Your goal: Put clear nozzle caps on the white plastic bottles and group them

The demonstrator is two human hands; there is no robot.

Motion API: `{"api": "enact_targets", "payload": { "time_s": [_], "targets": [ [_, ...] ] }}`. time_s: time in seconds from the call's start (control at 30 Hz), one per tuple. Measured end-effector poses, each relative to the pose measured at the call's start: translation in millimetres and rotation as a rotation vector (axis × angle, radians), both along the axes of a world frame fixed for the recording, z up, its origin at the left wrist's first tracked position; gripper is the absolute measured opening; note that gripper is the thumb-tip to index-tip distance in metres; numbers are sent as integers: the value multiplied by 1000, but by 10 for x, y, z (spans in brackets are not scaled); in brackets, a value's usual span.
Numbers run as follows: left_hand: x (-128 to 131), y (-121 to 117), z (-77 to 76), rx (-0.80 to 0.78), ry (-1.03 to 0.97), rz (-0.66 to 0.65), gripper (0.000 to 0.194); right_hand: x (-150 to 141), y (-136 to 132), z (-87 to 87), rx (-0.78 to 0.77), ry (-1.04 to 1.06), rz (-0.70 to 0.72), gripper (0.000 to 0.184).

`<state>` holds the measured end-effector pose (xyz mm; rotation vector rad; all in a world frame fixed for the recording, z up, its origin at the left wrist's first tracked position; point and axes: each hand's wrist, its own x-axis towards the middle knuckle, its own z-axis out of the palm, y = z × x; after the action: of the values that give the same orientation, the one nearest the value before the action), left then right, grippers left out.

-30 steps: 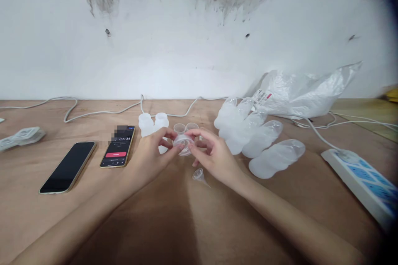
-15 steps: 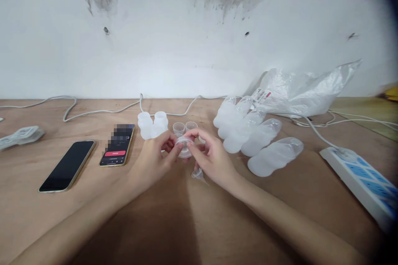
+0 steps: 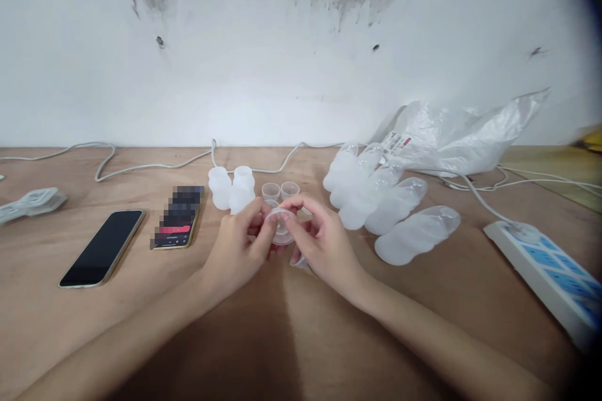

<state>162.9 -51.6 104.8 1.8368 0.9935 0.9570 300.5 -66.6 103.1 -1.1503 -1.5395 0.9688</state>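
"Where were the hands?"

"Near the middle of the desk (image 3: 235, 338), close together. The left hand (image 3: 237, 238) and right hand (image 3: 327, 238) both pinched a clear round plastic piece (image 3: 281, 225), thumbs at its rim. I couldn't tell whether it touched the wood."

"Which step was that, and what did the next move call for?"

"Fingering the rim, I'd judge. Any next move called for light, even pressure; the plastic looked thin enough to buckle."

"And just beside them?"

"A small clear cone (image 3: 299, 265) lay tilted by the right hand's lower fingers; whether they touched it, I couldn't tell."

"Beyond?"

"Two smooth, see-through cups (image 3: 290, 189) stood side by side. To their left were milky, wavy-sided containers (image 3: 220, 188); to the right, frosted lobed pieces (image 3: 399, 238) with glassy domed ends."

"Farthest back?"

"A thin pale cable (image 3: 254, 171), a crinkled, shiny bag (image 3: 451, 138), then the stained, pitted wall (image 3: 282, 75)."
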Motion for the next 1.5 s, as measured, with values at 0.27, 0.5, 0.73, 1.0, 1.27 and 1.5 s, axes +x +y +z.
{"api": "enact_targets", "payload": {
  "time_s": [0.27, 0.5, 0.73, 1.0, 1.27, 1.5],
  "targets": [
    [20, 68, -84, -98, -28, -28, 23, -26, 58, -39, -45, -8, 11, 10],
    [30, 57, -41, -175, -33, -10, 19, -21, 87, -35, -31, -10, -39, 9],
    [-1, 94, -75, -101, 44, -52, 17, 21, 90, -64, 28, -91, -2, 7],
    [16, 98, -80, -226, -52, 39, 18, 22, 120, -97, -5, -61, -37, 25],
    [-44, 161, -112, 129, 133, 118, 15, 142, 196, -35, 350, -531, -86, 18],
    [-57, 162, -54, -196, -70, 23, 24, 150, 211, -38, 381, -473, -48, 19]
  ]
}}
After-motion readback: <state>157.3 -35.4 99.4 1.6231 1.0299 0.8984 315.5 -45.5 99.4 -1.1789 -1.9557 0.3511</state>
